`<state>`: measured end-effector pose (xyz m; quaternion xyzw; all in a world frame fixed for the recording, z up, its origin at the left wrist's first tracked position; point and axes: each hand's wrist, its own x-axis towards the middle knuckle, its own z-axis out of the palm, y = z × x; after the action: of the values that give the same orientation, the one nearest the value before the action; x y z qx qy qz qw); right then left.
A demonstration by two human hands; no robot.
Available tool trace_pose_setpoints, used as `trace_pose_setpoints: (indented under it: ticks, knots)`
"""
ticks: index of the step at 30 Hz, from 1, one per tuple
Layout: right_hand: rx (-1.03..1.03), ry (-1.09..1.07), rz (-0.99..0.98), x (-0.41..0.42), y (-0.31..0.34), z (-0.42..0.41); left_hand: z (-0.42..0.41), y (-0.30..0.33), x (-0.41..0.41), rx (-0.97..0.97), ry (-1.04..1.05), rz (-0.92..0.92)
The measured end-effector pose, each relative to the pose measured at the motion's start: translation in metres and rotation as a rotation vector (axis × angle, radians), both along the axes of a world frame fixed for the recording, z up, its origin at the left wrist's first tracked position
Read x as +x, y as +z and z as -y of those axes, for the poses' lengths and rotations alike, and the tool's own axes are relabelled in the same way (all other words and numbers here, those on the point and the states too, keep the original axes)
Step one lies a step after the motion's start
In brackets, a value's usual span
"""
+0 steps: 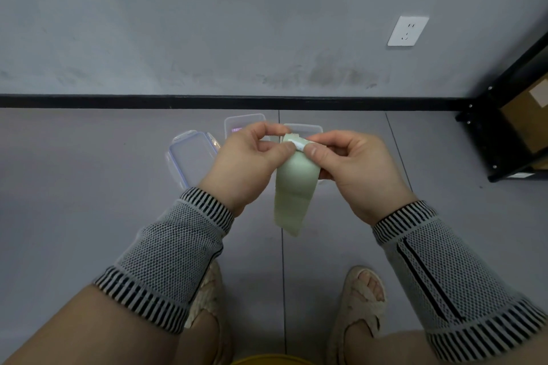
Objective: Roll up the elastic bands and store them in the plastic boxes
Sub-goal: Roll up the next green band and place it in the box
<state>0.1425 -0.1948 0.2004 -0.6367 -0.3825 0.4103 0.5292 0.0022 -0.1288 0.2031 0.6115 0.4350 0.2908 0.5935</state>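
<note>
Above the floor, head view: left hand (249,163) and right hand (353,169) are both pinching the top end of the pale green elastic band (293,192), its tail hanging limp. It is looking light, soft, probably springy; the grip is best kept on the rolled end, with plastic boxes (192,157) waiting below.

Both hands meet above the floor (89,187): the left hand (247,161) and right hand (353,169) pinch the rolled top of a pale green elastic band (293,187), its tail hanging. Clear plastic boxes (192,157) lie near the wall edge.
</note>
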Motion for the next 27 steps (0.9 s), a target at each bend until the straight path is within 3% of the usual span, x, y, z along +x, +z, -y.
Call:
trace_pose_setpoints:
  ticks: [9,20,27]
  knots:
    - [0.041,-0.163,-0.02,0.0,-0.009,-0.005,0.008,-0.006,0.01,0.05,-0.019,-0.156]
    - [0.08,-0.101,-0.096,-0.006,-0.001,-0.005,0.003,-0.002,0.005,-0.123,0.019,-0.027]
    - [0.095,-0.081,0.065,-0.009,-0.002,-0.005,0.004,0.003,0.007,-0.185,0.097,0.002]
